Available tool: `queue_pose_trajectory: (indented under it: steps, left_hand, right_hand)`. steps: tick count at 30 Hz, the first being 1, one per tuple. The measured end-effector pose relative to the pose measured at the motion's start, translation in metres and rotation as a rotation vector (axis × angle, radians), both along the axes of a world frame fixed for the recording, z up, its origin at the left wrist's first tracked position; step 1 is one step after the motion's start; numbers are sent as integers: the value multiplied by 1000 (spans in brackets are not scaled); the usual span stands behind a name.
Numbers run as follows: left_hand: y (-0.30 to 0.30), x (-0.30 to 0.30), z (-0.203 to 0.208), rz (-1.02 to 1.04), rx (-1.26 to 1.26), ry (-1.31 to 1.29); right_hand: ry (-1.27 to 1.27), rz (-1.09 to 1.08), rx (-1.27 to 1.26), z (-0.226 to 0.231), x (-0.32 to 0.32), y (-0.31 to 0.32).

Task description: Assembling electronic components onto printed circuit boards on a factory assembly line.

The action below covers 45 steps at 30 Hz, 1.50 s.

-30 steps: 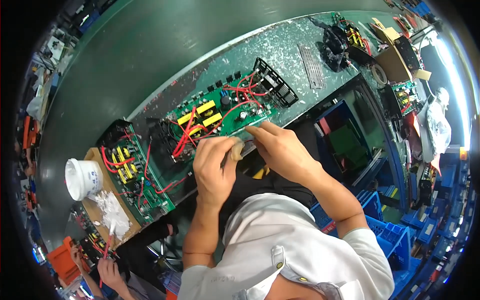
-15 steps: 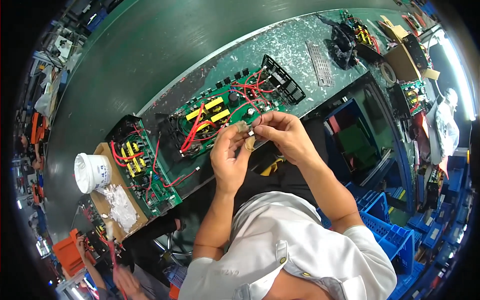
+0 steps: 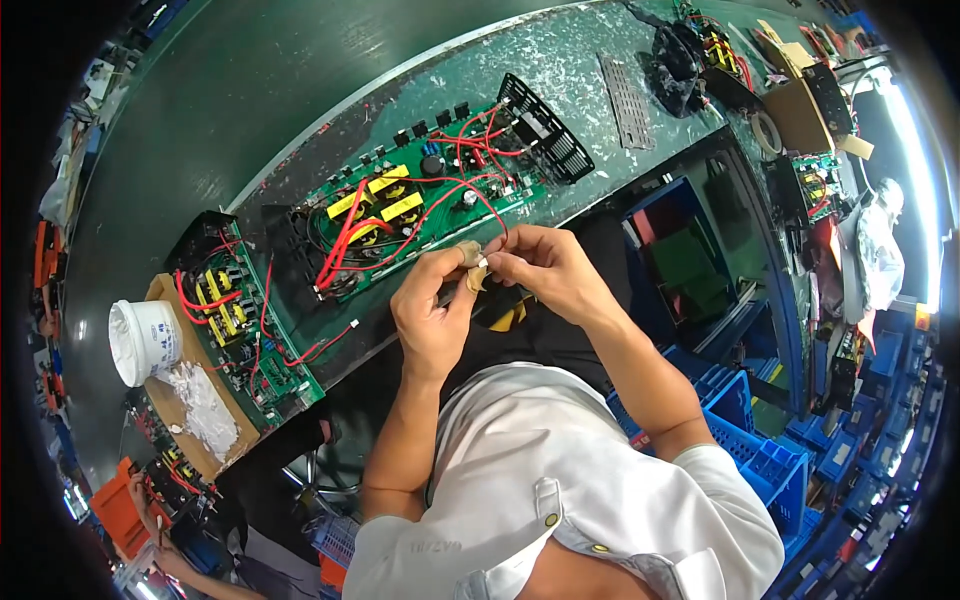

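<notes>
My left hand (image 3: 432, 318) and my right hand (image 3: 560, 278) meet over the bench's near edge. Both are closed in pinches around a small white connector (image 3: 484, 262) on the end of a red wire (image 3: 497, 214). Tan covers wrap my left thumb and index fingertips. The red wire runs back to a green circuit board (image 3: 520, 195) just beyond my hands. Yellow-wrapped transformers (image 3: 403, 208), thick red cables and a row of black parts sit on this board. A slotted black end panel (image 3: 562, 145) stands at its right end.
To the left lies a second circuit board (image 3: 290, 375), beside a cardboard tray (image 3: 245, 425) with white paste and a white bucket (image 3: 155, 340). A perforated strip (image 3: 627, 105) lies far right. Blue crates (image 3: 770, 465) stand right. A co-worker's arm (image 3: 190, 572) shows lower left.
The whole view has shifted, so the bench and boards sit further left and a little higher. My hands keep their pinch on the connector. The co-worker's hand at lower left has moved.
</notes>
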<state>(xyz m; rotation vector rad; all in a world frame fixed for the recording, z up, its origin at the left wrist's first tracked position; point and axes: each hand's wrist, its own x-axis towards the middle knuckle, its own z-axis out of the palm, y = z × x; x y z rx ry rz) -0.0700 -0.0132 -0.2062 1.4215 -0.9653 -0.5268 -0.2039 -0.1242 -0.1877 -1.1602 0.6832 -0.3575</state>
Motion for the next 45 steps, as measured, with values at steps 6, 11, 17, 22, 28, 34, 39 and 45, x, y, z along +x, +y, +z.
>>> queue_pose_trajectory:
  steps: [6, 11, 17, 22, 28, 34, 39, 45]
  left_hand:
    - [8, -18, -11, 38, -54, 142]
    - [33, -33, -4, -401, 97, 210]
    - [72, -45, -29, -911, 491, 135]
    - [73, -46, -32, -888, 460, 93]
    - [50, -49, -37, -1011, 337, -59]
    - [40, -51, -33, -1118, 349, -129]
    - [42, -54, -33, -1067, 385, -85]
    - [60, -54, -30, -934, 439, -91]
  right_hand:
    - [17, 26, 16, 2, -4, -6]
    - [305, -193, -909, 18, -1, -42]
    - [439, -36, -1184, 17, 10, -57]
    - [453, -15, -1178, 17, 16, -57]
    - [602, 84, -1295, 23, 28, -53]
    - [700, 353, -1404, 32, 34, -56]
    - [788, 332, -1481, 33, 41, -42]
    - [436, 35, -1107, 46, 9, -56]
